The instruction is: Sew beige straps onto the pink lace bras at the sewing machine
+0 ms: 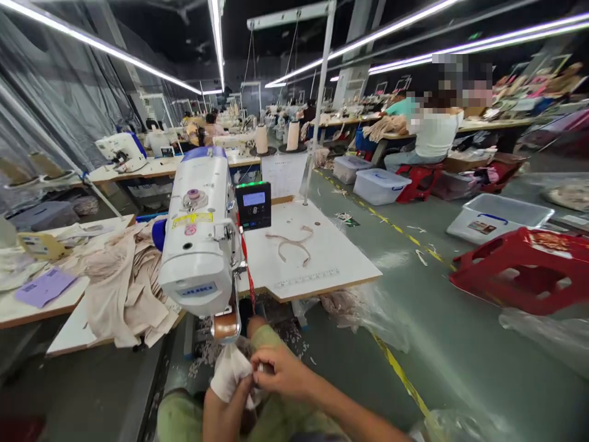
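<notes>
A piece of white cloth [226, 372] is bunched over my left hand [237, 393], whose thumb presses on its edge. My right hand [281, 371] meets it there in a pinch. Something small and pale shows between the right fingers, too small to name. Both hands are low over my lap, just below the rounded arm end of a white sewing machine [197, 245]. Its brown curved lower part [226, 325] is nearly above the cloth. Two narrow beige fabric strips [294, 242] lie curved on the white machine table [331, 264], apart from my hands.
Heaped beige fabric pieces [126, 282] and a purple paper [45, 286] lie left of the machine. A control panel [253, 205] stands behind it. On the right floor are a red stool [519, 270], clear plastic bins [499, 218] and plastic film [368, 316]. A person in white [435, 132] sits farther back.
</notes>
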`<state>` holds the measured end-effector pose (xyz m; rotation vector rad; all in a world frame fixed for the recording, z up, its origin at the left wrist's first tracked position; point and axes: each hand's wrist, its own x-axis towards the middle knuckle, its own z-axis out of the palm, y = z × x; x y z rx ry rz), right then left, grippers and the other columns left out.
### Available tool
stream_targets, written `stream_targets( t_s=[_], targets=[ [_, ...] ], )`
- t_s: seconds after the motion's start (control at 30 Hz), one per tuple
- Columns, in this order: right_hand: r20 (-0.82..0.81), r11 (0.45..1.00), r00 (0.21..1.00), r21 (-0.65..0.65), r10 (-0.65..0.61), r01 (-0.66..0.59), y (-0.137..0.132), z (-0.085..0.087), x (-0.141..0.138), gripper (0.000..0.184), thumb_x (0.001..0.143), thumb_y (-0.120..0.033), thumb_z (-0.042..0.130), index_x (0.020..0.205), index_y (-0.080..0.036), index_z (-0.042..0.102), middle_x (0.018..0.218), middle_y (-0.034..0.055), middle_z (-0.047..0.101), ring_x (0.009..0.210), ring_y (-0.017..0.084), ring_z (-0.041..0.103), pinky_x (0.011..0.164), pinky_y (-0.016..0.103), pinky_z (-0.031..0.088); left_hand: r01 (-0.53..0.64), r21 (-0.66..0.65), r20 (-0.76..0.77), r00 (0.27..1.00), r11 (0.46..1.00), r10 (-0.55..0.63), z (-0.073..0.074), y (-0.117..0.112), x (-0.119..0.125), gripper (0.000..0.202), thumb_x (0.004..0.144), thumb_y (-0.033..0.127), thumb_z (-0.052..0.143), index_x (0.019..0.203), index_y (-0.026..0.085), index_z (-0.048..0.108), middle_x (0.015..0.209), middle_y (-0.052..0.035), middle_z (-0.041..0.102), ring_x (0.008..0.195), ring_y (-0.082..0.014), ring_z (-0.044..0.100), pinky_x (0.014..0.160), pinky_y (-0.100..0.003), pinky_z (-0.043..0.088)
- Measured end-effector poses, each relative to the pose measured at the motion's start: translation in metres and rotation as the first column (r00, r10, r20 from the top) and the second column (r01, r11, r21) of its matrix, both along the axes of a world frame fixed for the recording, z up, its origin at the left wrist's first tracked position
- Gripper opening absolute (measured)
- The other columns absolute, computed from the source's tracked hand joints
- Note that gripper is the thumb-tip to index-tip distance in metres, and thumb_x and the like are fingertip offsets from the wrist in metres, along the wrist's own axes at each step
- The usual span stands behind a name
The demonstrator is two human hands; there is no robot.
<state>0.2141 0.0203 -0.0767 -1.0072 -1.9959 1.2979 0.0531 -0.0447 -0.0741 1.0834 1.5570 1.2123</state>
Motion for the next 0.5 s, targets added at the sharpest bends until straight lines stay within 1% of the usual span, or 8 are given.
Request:
stream_targets(
  t_s=[0.03, 0.07, 0.1, 0.17, 0.23, 0.37, 0.43, 0.5],
  targets=[
    [-0.008, 1.000, 1.000, 0.006, 0.009, -0.009, -0.002, 0.002, 0.002, 0.009, 0.076, -0.014, 0.063, 0.081, -0.018, 0.070, 0.075, -0.0034, 0.059, 0.066, 0.009, 0.049, 0.061, 0.020, 0.033, 0.066, -0.017, 0.015, 0.998, 0.998, -0.066, 0.004, -0.001, -0.002, 0.042, 0.074, 0.054, 0.075, 0.091, 0.015, 0.075, 0.082, -0.0066, 0.075, 0.078, -0.0260, 0.070, 0.074, -0.033, 0.057],
    [-0.015, 1.000, 1.000, 0.020, -0.001, 0.001, -0.005, 0.003, 0.004, 0.008, 0.079, -0.016, 0.062, 0.082, -0.017, 0.070, 0.076, -0.0027, 0.060, 0.068, 0.010, 0.050, 0.063, 0.021, 0.034, 0.156, -0.043, 0.006, 0.988, 0.987, -0.155, 0.009, -0.001, -0.005, 0.039, 0.076, 0.052, 0.074, 0.088, 0.014, 0.073, 0.080, -0.0067, 0.074, 0.078, -0.0246, 0.069, 0.073, -0.031, 0.055],
    [-0.003, 0.999, 1.000, 0.034, -0.011, 0.011, -0.007, 0.003, 0.005, 0.007, 0.080, -0.018, 0.062, 0.081, -0.017, 0.069, 0.075, -0.0025, 0.059, 0.069, 0.010, 0.050, 0.064, 0.021, 0.033, 0.200, -0.060, 0.003, 0.980, 0.978, -0.201, 0.011, 0.000, -0.007, 0.037, 0.078, 0.050, 0.072, 0.087, 0.014, 0.072, 0.080, -0.0064, 0.073, 0.078, -0.0230, 0.067, 0.073, -0.030, 0.054],
    [0.034, 0.999, 0.999, 0.032, -0.025, 0.024, -0.010, 0.002, 0.006, 0.008, 0.083, -0.020, 0.061, 0.079, -0.017, 0.066, 0.072, -0.0025, 0.056, 0.069, 0.011, 0.050, 0.065, 0.022, 0.033, 0.267, -0.073, 0.018, 0.964, 0.961, -0.267, 0.013, 0.003, -0.012, 0.033, 0.083, 0.045, 0.068, 0.095, 0.014, 0.071, 0.088, -0.0064, 0.073, 0.085, -0.0212, 0.066, 0.081, -0.029, 0.052],
    [0.069, 1.000, 0.997, -0.007, -0.028, 0.029, -0.012, 0.003, 0.007, 0.012, 0.085, -0.023, 0.059, 0.077, -0.017, 0.065, 0.071, -0.0026, 0.054, 0.067, 0.011, 0.049, 0.063, 0.023, 0.032, 0.268, -0.079, 0.030, 0.963, 0.960, -0.267, 0.011, 0.003, -0.013, 0.032, 0.084, 0.041, 0.068, 0.100, 0.013, 0.070, 0.094, -0.0068, 0.072, 0.088, -0.0207, 0.064, 0.084, -0.029, 0.050],
    [0.082, 0.992, 0.997, -0.125, -0.007, 0.017, -0.014, 0.006, 0.008, 0.013, 0.084, -0.028, 0.061, 0.079, -0.018, 0.066, 0.072, -0.0018, 0.056, 0.063, 0.011, 0.046, 0.059, 0.024, 0.032, 0.214, -0.114, 0.010, 0.977, 0.970, -0.215, 0.010, -0.003, -0.013, 0.030, 0.084, 0.040, 0.068, 0.096, 0.013, 0.070, 0.086, -0.0050, 0.070, 0.079, -0.0188, 0.062, 0.077, -0.029, 0.049],
    [0.037, 0.971, 0.999, -0.240, 0.003, 0.006, -0.011, 0.004, 0.011, 0.014, 0.084, -0.029, 0.060, 0.086, -0.019, 0.068, 0.073, -0.0009, 0.059, 0.061, 0.012, 0.048, 0.058, 0.025, 0.034, 0.235, -0.121, 0.008, 0.972, 0.964, -0.236, 0.010, -0.004, -0.014, 0.029, 0.086, 0.041, 0.065, 0.093, 0.013, 0.068, 0.082, -0.0032, 0.067, 0.074, -0.0167, 0.059, 0.073, -0.027, 0.048],
    [-0.002, 0.943, 1.000, -0.332, -0.022, 0.020, -0.008, 0.002, 0.015, 0.017, 0.084, -0.030, 0.057, 0.092, -0.019, 0.068, 0.073, 0.0000, 0.061, 0.061, 0.013, 0.051, 0.058, 0.026, 0.037, 0.284, -0.133, 0.045, 0.959, 0.950, -0.280, 0.009, -0.002, -0.017, 0.030, 0.089, 0.043, 0.063, 0.094, 0.014, 0.067, 0.081, -0.0022, 0.066, 0.073, -0.0152, 0.057, 0.071, -0.026, 0.047]
  ],
)
